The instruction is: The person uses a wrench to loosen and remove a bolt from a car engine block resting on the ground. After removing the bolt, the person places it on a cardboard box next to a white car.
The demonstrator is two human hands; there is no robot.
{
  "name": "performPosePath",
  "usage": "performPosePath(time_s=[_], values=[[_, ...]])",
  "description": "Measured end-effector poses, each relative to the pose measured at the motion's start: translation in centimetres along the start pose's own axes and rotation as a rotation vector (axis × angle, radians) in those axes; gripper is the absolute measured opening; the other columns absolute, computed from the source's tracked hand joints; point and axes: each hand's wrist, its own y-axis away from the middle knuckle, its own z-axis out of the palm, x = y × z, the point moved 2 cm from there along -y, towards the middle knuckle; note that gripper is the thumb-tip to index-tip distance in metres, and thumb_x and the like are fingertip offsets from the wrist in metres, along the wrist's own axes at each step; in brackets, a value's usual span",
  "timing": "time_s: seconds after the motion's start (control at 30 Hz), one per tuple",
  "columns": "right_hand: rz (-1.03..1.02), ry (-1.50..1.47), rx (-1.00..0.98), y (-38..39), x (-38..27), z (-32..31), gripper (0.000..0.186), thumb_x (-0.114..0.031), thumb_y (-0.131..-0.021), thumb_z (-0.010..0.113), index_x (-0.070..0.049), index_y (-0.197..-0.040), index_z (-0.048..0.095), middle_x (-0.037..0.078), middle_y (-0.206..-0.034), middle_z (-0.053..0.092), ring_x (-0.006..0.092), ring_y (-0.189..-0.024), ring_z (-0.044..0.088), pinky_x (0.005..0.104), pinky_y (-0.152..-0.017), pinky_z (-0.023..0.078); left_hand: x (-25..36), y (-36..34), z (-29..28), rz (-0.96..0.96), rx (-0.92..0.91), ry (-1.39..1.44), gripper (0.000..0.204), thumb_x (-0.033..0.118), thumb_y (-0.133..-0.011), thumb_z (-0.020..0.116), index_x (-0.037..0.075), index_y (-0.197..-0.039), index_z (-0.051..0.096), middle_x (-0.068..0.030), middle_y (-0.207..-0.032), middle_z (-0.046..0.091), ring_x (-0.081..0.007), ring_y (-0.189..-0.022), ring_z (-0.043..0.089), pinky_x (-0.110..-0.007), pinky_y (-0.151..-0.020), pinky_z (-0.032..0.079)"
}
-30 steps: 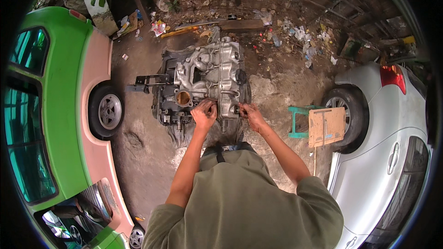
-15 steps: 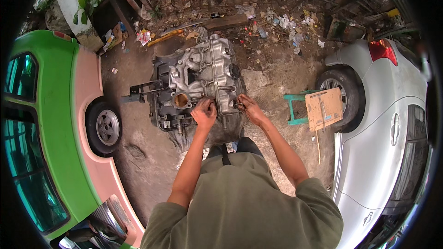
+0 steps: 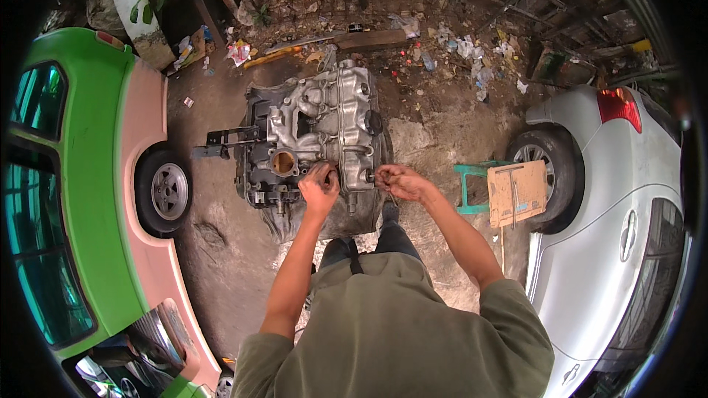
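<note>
A greasy engine [image 3: 284, 121] stands on the ground in front of me, its ribbed silver valve cover [image 3: 354, 99] running along the right side. A round brownish opening [image 3: 283, 163] sits near its front left. My left hand [image 3: 320, 186] rests against the near part of the engine, left of the valve cover, with fingers curled; what they grip, if anything, is hidden. Beside the cover's near right edge, my right hand [image 3: 400, 181] has its fingertips pinched together by a small dark spot. Whatever lies in that pinch is too small to name.
On the left is a green and pink vehicle [image 3: 96, 155], on the right a silver car [image 3: 590, 250]. A green stool [image 3: 472, 189] with a brown board [image 3: 518, 193] stands by the car's wheel. Litter [image 3: 468, 48] and a wooden plank [image 3: 369, 38] lie beyond the engine.
My right hand has turned and shifted slightly, its fingers now pointing more directly left at the cover. A short thin metal piece seen at its fingertips no longer shows. The whole view shifted slightly.
</note>
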Motion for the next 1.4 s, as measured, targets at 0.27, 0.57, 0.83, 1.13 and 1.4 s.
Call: performPosePath(time_s=[0.27, 0.57, 0.83, 1.13, 1.4], values=[[0.064, 0.345, 0.022, -0.6, -2.1, 1.8, 0.007, -0.004, -0.098, 0.059, 0.001, -0.096, 0.064, 0.006, -0.088, 0.062, 0.0142, -0.079, 0.053, 0.0302, -0.070, 0.042, 0.5, -0.2, -0.2, 0.048, 0.002, -0.059, 0.012, -0.004, -0.077, 0.064, -0.004, -0.088, 0.069, -0.0170, -0.086, 0.071, -0.0346, -0.072, 0.069, -0.035, -0.068, 0.055], [0.006, 0.476, 0.593, -2.4, -0.7, 5.1, 0.033, -0.026, -0.102, 0.063, -0.007, -0.076, 0.062, -0.001, -0.066, 0.057, 0.0095, -0.059, 0.048, 0.0300, -0.056, 0.036, 3.2, 0.3, 2.6, -0.082, 0.179, -0.354, 0.002, 0.009, -0.082, 0.063, 0.007, -0.083, 0.063, -0.0118, -0.081, 0.063, -0.0374, -0.068, 0.064, -0.046, -0.060, 0.050], [0.010, 0.345, 0.629, -1.9, -1.4, 5.9, 0.036, -0.026, -0.100, 0.064, -0.006, -0.070, 0.061, 0.002, -0.066, 0.061, 0.0110, -0.058, 0.051, 0.0302, -0.055, 0.038, 2.4, 0.5, 3.9, -0.160, 0.196, -0.475, 0.006, 0.010, -0.080, 0.063, 0.008, -0.085, 0.061, -0.0102, -0.086, 0.063, -0.0347, -0.079, 0.064, -0.046, -0.065, 0.052], [-0.025, 0.128, 0.775, 2.7, -3.7, 2.9, 0.019, -0.023, -0.100, 0.061, -0.005, -0.100, 0.066, 0.002, -0.087, 0.063, 0.0116, -0.071, 0.054, 0.0298, -0.062, 0.045, 1.1, 1.3, 3.5, -0.144, 0.256, -0.459, 0.004, 0.012, -0.079, 0.065, 0.009, -0.080, 0.064, -0.0103, -0.081, 0.066, -0.0354, -0.070, 0.065, -0.045, -0.064, 0.053], [-0.439, 0.061, 0.690, 17.2, -16.4, -3.6, 0.012, -0.014, -0.104, 0.054, -0.004, -0.102, 0.061, -0.001, -0.077, 0.048, 0.0093, -0.066, 0.041, 0.0263, -0.061, 0.037, 2.3, 0.6, 3.8, -0.179, 0.285, -0.431, 0.002, 0.009, -0.082, 0.063, 0.008, -0.081, 0.063, -0.0108, -0.084, 0.066, -0.0368, -0.074, 0.065, -0.047, -0.065, 0.051]])
